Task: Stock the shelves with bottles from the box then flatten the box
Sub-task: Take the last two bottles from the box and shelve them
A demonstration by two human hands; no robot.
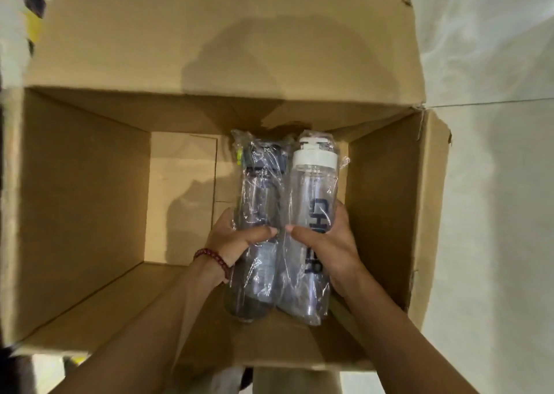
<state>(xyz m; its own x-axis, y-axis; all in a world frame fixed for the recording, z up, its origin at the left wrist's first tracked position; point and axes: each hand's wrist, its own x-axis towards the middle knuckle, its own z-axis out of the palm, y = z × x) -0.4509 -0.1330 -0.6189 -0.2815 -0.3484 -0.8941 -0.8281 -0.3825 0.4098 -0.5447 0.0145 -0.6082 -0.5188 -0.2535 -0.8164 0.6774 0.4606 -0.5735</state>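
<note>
An open brown cardboard box (90, 184) stands on the floor below me, its flaps spread. Over its right half I hold two clear plastic-wrapped bottles side by side. My left hand (236, 240) grips the dark-capped bottle (257, 190). My right hand (326, 243) grips the white-capped bottle (314, 190), which carries dark blue lettering. Both thumbs lie across the bottles' fronts and nearly meet in the middle. A red bead bracelet circles my left wrist. The box floor to the left of the bottles shows bare cardboard.
The far flap (227, 40) lies open and flat beyond the box. A pale floor (494, 184) surrounds the box on the right. Yellow and black striping (34, 10) shows at the top left corner.
</note>
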